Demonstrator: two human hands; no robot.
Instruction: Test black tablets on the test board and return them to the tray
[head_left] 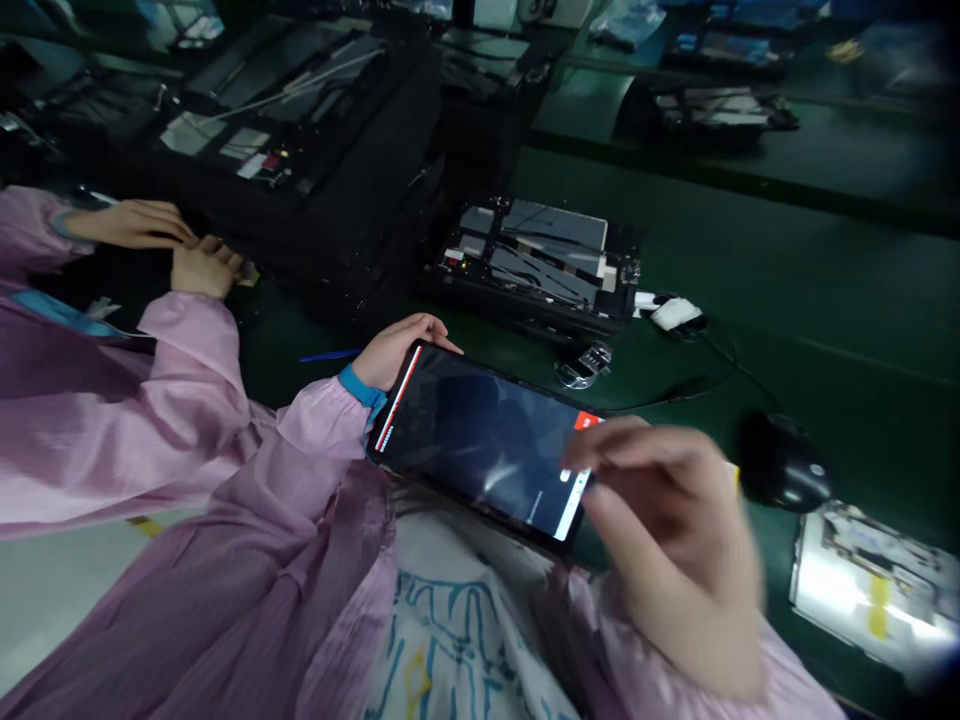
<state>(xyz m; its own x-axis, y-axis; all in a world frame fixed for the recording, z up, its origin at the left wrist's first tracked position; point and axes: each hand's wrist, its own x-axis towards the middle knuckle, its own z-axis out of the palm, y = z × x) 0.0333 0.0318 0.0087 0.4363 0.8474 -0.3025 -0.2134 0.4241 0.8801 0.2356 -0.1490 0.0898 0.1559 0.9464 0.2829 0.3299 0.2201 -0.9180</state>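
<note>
Left hand (401, 350) grasping black tablet (472, 440) | right fingers (622, 445) blurring at its edge, grip unclear | risk: one-handed hold slipping, dropping it onto worktop (795, 340)

Glossy glass tablet screen (472, 440); crinkly pink cloth sleeve (322, 430)

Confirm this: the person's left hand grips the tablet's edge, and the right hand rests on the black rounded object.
Wrong: the right hand is not on the black rounded object; the head view shows it over the tablet, at its right end. The left hand does grip the tablet's edge.
</note>
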